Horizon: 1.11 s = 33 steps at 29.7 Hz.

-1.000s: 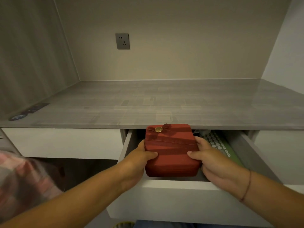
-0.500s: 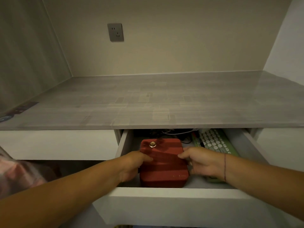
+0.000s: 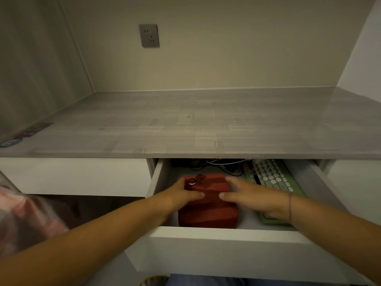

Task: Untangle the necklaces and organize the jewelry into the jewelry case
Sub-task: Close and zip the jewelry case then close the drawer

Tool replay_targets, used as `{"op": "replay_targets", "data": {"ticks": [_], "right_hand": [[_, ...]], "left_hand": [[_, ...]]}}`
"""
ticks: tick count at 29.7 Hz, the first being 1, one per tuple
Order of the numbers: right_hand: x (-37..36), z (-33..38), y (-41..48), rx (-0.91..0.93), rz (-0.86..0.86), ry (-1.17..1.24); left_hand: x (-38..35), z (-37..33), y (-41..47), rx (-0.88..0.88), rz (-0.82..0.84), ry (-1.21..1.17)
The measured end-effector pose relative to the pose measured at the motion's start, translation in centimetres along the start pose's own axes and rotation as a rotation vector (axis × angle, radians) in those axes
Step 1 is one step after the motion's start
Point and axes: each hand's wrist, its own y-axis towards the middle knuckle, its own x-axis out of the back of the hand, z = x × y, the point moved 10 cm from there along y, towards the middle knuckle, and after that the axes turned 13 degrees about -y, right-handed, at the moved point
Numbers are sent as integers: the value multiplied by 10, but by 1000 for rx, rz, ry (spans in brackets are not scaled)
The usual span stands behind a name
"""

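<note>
A red fabric jewelry case (image 3: 208,211) with a round metal snap on its lid lies shut on the floor of the open drawer (image 3: 226,234). My left hand (image 3: 181,195) holds the case's left side, thumb across the lid and fingers by the snap. My right hand (image 3: 253,197) is at the case's right side with fingers spread; its thumb and forefinger touch the lid and the palm hovers over the keyboard. No necklaces or other jewelry are in view.
A green keyboard (image 3: 272,176) with round white keys lies in the drawer right of the case, and tangled cables (image 3: 216,164) sit at the back. The grey desk top (image 3: 185,124) overhangs the drawer. A wall socket (image 3: 148,35) is above; a blurred pink cloth (image 3: 24,219) is at the left.
Both hands have lowered the case from above the drawer's front down onto the drawer floor. My right hand's fingers have since spread apart on the case.
</note>
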Motion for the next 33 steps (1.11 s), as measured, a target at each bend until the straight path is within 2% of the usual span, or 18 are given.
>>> {"op": "replay_targets", "data": {"ticks": [2, 4, 7, 12, 15, 20, 27, 33], "right_hand": [[1, 17, -21, 133, -67, -379], [-5, 28, -46, 240, -76, -479], [-12, 28, -71, 331, -76, -539], [10, 29, -81, 305, -300, -767], [22, 39, -81, 334, -507, -943], [51, 18, -59, 189, -633, -942], [98, -24, -30, -9, -722, -975], [111, -28, -26, 68, -1000, -987]], "left_hand": [[-18, -17, -18, -133, 169, 160], [-34, -25, -41, -258, 329, 391], [-35, -21, -55, -383, 385, 639], [-34, -35, -57, -506, 273, 829], [-38, -54, -57, -662, 211, 947], [-22, -77, -34, -790, -3, 1121], [4, -87, 14, -812, -209, 1192], [5, -95, 11, -1066, -389, 1188]]}}
